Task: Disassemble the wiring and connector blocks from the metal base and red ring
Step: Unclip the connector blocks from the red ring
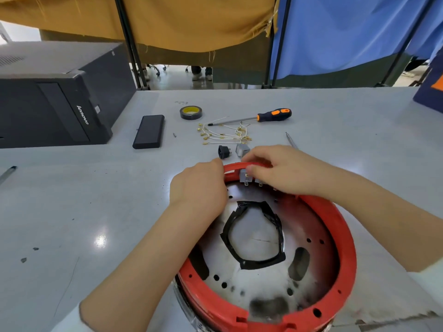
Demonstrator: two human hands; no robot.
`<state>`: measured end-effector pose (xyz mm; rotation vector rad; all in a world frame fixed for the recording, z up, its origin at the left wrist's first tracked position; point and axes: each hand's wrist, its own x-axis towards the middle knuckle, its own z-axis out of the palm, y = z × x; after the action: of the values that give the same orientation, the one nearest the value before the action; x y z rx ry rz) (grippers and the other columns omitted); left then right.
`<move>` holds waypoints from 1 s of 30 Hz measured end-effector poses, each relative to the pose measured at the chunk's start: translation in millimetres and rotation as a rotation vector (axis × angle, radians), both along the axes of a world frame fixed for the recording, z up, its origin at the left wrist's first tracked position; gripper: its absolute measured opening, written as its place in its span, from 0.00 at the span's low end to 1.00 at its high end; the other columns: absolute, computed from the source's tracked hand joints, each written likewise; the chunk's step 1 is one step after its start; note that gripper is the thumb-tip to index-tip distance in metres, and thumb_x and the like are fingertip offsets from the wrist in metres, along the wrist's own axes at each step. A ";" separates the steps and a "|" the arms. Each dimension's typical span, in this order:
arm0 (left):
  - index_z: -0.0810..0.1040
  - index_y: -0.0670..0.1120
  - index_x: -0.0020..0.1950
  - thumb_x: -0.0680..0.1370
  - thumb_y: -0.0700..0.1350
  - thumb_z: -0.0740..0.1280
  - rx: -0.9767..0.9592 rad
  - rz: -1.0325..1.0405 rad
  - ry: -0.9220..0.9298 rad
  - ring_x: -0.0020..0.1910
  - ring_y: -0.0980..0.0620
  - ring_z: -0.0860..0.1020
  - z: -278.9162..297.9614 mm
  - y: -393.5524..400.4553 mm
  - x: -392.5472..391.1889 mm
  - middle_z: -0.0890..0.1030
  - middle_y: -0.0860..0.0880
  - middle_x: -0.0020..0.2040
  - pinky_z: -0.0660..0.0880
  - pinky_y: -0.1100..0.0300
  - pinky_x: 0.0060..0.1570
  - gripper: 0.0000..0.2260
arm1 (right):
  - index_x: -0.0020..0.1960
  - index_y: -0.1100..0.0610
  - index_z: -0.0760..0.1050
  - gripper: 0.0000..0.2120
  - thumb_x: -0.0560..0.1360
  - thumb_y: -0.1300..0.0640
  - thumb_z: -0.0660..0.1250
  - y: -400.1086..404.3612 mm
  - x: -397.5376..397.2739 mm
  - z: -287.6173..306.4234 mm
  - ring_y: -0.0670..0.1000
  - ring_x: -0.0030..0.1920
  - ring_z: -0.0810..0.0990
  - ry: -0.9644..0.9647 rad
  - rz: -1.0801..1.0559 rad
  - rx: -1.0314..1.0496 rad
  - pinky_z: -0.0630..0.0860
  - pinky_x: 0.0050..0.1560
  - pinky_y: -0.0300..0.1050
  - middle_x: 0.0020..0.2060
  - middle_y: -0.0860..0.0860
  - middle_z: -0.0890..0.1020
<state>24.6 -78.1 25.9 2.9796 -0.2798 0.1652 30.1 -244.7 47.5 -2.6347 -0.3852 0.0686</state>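
Fingertips of the right hand (275, 171) pinch a grey connector block (245, 176) on the red ring (340, 236); left hand (200, 185) grips the rim, fingers hidden.

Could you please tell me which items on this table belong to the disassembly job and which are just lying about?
Job: red ring, metal base, grey connector block, removed wires, black connector, grey switch, screwdriver.
Lying about: tape roll, black case, computer tower, pen.
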 end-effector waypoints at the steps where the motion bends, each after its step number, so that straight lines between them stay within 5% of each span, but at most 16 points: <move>1: 0.67 0.49 0.50 0.77 0.41 0.57 0.005 0.017 0.002 0.35 0.47 0.67 0.4 0.6 -2.6 0.65 0.52 0.34 0.56 0.58 0.28 0.04 | 0.62 0.49 0.74 0.13 0.78 0.55 0.61 0.0 -7.4 -2.5 0.47 0.50 0.76 -0.013 0.033 -0.027 0.71 0.48 0.41 0.49 0.46 0.79; 4: 0.67 0.50 0.63 0.77 0.41 0.57 -0.005 0.009 0.005 0.42 0.45 0.73 0.3 1.8 -8.3 0.76 0.49 0.48 0.63 0.58 0.35 0.15 | 0.66 0.56 0.71 0.17 0.78 0.58 0.59 0.1 -17.7 -11.2 0.53 0.56 0.75 -0.134 0.100 -0.126 0.71 0.56 0.52 0.56 0.53 0.78; 8: 0.63 0.50 0.69 0.79 0.47 0.57 -0.041 -0.144 0.003 0.58 0.44 0.73 1.4 -1.0 -8.3 0.74 0.47 0.62 0.69 0.52 0.49 0.18 | 0.64 0.59 0.72 0.15 0.78 0.58 0.58 1.6 -13.2 -8.5 0.57 0.54 0.76 -0.145 0.128 -0.175 0.71 0.54 0.54 0.53 0.58 0.78; 11: 0.69 0.46 0.62 0.80 0.48 0.56 -0.051 -0.250 0.066 0.56 0.43 0.74 7.1 -4.2 1.4 0.76 0.45 0.59 0.70 0.52 0.50 0.13 | 0.58 0.58 0.74 0.12 0.76 0.59 0.59 2.9 -9.2 -5.6 0.58 0.49 0.77 -0.149 0.162 -0.210 0.72 0.49 0.54 0.46 0.57 0.79; 16: 0.69 0.45 0.60 0.80 0.48 0.57 -0.055 -0.379 0.089 0.55 0.43 0.75 8.0 -1.0 11.1 0.77 0.44 0.58 0.70 0.53 0.48 0.12 | 0.66 0.59 0.70 0.18 0.77 0.58 0.57 2.6 -11.5 -14.4 0.57 0.54 0.75 -0.239 0.162 -0.201 0.71 0.53 0.54 0.51 0.57 0.78; 25: 0.71 0.46 0.49 0.75 0.46 0.61 -0.007 -0.235 -0.023 0.42 0.42 0.73 1.1 -7.7 16.1 0.76 0.43 0.46 0.63 0.57 0.32 0.05 | 0.64 0.59 0.73 0.16 0.77 0.58 0.59 4.0 -5.9 -21.0 0.58 0.54 0.76 -0.324 0.128 -0.171 0.73 0.51 0.55 0.50 0.57 0.80; 30: 0.66 0.49 0.44 0.73 0.45 0.61 -0.014 -0.183 -0.045 0.35 0.47 0.65 -0.5 -8.8 15.1 0.65 0.50 0.33 0.57 0.60 0.25 0.04 | 0.64 0.57 0.73 0.17 0.77 0.59 0.59 5.1 -5.6 -21.9 0.57 0.51 0.76 -0.356 0.119 -0.154 0.73 0.49 0.55 0.46 0.55 0.80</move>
<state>39.7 -86.9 25.4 2.9187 -0.5514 0.2125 24.5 -239.6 25.6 -2.7733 -0.6806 -0.3493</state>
